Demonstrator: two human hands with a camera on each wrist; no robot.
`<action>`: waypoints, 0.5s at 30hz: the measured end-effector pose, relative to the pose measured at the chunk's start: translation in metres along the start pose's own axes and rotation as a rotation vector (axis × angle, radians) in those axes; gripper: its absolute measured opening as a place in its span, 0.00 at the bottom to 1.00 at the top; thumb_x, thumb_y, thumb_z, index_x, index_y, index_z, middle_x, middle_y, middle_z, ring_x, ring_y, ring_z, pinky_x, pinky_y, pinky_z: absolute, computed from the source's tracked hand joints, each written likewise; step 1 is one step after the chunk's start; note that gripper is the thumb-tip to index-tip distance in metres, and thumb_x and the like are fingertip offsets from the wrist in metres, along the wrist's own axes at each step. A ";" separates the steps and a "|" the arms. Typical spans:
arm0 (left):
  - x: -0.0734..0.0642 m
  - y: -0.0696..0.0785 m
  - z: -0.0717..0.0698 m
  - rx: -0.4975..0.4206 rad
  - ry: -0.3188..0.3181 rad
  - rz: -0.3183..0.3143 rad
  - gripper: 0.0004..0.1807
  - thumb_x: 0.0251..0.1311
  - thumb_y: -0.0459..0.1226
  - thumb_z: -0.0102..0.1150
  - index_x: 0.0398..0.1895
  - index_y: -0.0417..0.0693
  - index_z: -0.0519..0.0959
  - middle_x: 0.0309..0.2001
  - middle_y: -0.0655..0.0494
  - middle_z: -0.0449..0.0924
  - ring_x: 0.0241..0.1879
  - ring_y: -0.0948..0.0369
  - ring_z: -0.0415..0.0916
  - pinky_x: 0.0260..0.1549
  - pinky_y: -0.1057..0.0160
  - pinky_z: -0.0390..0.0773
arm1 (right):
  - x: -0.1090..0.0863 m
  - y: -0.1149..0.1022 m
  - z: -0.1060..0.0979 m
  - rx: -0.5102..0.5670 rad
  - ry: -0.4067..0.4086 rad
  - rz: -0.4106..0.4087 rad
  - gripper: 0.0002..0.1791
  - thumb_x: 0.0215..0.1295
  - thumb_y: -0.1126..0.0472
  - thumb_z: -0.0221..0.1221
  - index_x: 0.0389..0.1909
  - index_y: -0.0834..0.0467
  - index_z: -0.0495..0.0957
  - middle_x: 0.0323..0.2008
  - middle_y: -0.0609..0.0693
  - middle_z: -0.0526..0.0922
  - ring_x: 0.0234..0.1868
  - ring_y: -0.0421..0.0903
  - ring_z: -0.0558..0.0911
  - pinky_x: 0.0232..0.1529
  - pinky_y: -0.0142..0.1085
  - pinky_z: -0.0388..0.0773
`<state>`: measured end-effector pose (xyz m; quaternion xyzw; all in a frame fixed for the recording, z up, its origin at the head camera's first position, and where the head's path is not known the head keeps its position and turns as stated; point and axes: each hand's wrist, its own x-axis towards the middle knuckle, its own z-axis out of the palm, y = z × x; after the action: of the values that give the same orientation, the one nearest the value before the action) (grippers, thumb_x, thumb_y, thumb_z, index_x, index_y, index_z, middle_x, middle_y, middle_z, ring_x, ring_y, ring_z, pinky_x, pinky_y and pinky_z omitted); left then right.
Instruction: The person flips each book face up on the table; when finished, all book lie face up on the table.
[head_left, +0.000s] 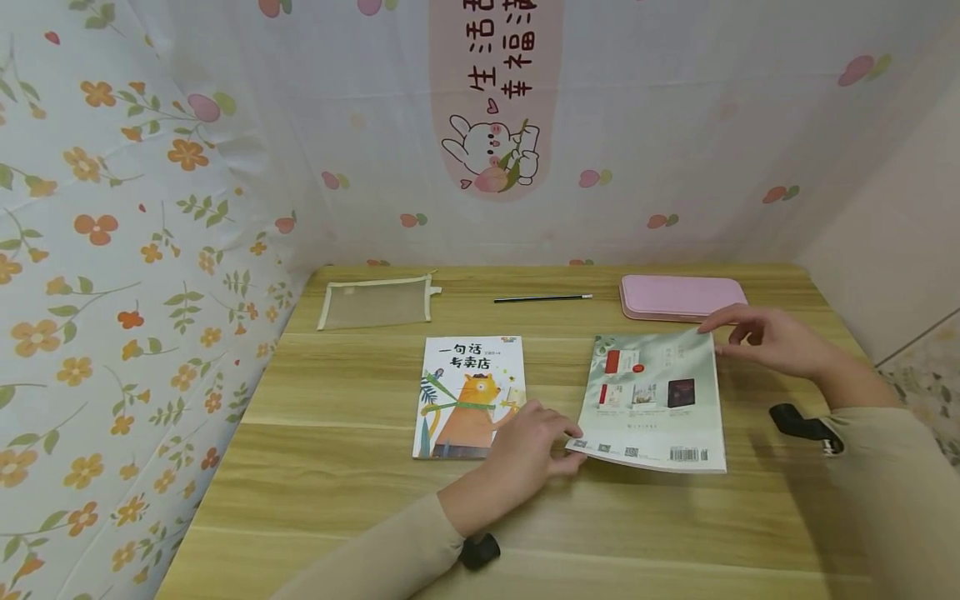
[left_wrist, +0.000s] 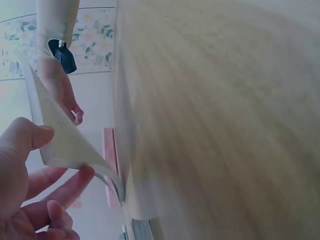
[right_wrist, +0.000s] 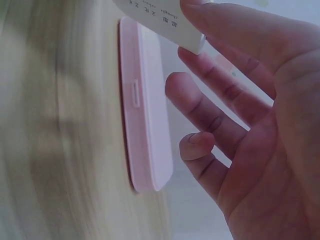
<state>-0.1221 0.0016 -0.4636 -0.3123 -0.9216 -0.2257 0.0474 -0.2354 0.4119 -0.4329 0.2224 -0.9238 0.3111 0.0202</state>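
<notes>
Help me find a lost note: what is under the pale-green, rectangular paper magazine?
Light-brown wooden tabletop shows just past its near edge; the pale-green magazine hides whatever lies directly beneath.

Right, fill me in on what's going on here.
A person has a magazine in both hands: the left hand pinches its near left corner, raised off the table, and the right hand pinches its far right corner. A book lies flat to the magazine's left. Toward the table's far edge, left to right, lie a pouch, a pencil and a closed pink case.
</notes>
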 end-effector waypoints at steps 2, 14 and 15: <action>-0.001 -0.001 -0.002 -0.019 0.023 0.000 0.11 0.58 0.52 0.73 0.41 0.63 0.88 0.43 0.72 0.89 0.33 0.70 0.67 0.28 0.78 0.63 | 0.000 -0.003 -0.002 0.022 0.017 -0.006 0.20 0.56 0.72 0.73 0.47 0.51 0.87 0.48 0.32 0.82 0.30 0.38 0.79 0.28 0.31 0.73; -0.005 -0.005 -0.013 -0.148 0.176 0.007 0.10 0.56 0.46 0.77 0.40 0.59 0.88 0.34 0.68 0.88 0.33 0.68 0.70 0.26 0.80 0.62 | 0.002 -0.009 -0.011 0.054 0.073 0.028 0.19 0.56 0.75 0.71 0.48 0.55 0.86 0.46 0.31 0.82 0.29 0.39 0.79 0.24 0.32 0.71; -0.005 -0.006 -0.014 -0.149 0.189 0.011 0.09 0.57 0.46 0.76 0.39 0.59 0.88 0.35 0.68 0.88 0.34 0.67 0.71 0.27 0.80 0.63 | 0.002 -0.009 -0.011 0.056 0.078 0.035 0.19 0.56 0.74 0.71 0.48 0.55 0.86 0.45 0.30 0.82 0.29 0.39 0.79 0.25 0.32 0.71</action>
<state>-0.1222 -0.0111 -0.4547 -0.2974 -0.8919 -0.3217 0.1119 -0.2343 0.4106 -0.4186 0.1946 -0.9169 0.3456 0.0443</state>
